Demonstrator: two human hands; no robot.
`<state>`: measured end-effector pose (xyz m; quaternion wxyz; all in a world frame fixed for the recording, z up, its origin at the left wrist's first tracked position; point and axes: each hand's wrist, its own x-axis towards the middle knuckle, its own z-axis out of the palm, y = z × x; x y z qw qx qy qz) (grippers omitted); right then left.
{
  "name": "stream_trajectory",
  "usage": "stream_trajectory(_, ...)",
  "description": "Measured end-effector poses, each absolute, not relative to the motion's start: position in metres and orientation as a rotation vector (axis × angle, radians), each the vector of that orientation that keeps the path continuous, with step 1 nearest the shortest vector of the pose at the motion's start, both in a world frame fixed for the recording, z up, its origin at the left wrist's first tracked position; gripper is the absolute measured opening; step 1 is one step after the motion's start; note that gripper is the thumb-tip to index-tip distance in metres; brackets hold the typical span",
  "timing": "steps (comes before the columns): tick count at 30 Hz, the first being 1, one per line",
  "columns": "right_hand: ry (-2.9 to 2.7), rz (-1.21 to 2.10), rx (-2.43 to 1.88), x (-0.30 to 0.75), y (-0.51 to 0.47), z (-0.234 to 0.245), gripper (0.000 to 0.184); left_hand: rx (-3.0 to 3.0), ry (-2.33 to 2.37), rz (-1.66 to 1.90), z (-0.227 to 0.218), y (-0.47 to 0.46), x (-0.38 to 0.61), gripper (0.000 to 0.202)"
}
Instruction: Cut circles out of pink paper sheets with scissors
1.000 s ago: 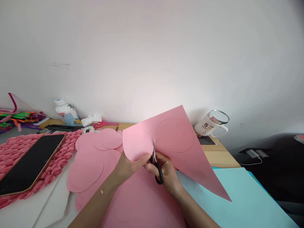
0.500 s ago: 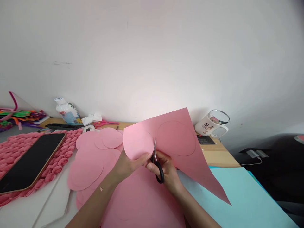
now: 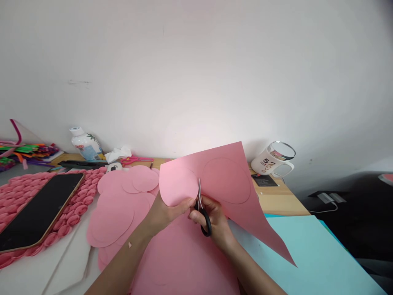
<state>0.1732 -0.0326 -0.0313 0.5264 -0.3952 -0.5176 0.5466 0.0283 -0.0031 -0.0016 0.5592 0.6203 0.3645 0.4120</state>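
A sheet of pink paper (image 3: 227, 180) is held up in front of me, with drawn circle outlines on it. My left hand (image 3: 172, 213) grips its partly cut left portion, thumb on the near face and fingers hidden behind. My right hand (image 3: 211, 217) is closed round black-handled scissors (image 3: 205, 225), whose blades point up at the paper along the cut edge. The blades look nearly together. Below lies another pink sheet (image 3: 181, 258) with a faint outline. Several cut pink paper circles (image 3: 113, 223) overlap in a pile to the left of my hands.
A phone (image 3: 39, 209) rests on a pink bumpy mat (image 3: 21, 188). Along the wall stand a white bottle (image 3: 87, 145), pink scissors (image 3: 138, 159), a crumpled tissue (image 3: 118, 154) and a white mug (image 3: 270, 162). Light-blue paper (image 3: 301, 250) lies at right; colourful pipe cleaners (image 3: 27, 151) at far left.
Very little differs. The paper's right side has shifted slightly left and down; both hands keep their hold on paper and scissors. The view has shifted a touch.
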Motion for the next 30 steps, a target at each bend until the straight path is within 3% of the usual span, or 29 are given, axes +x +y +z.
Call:
stream_trajectory(10, -1.235, 1.316, -0.954, 0.173, -0.033, -0.029, 0.025, 1.484, 0.839, 0.983, 0.001, -0.002, 0.027, 0.01)
stream_trajectory(23, -1.293, 1.249, -0.967, 0.179, -0.026, -0.036, 0.027, 1.487, 0.903, 1.042, 0.003, -0.003, 0.029, 0.016)
stream_trajectory(30, -1.59, 1.359, -0.98, 0.2, -0.002, 0.013, 0.02, 1.435, 1.019, 1.327, 0.004, -0.005, 0.031, 0.02)
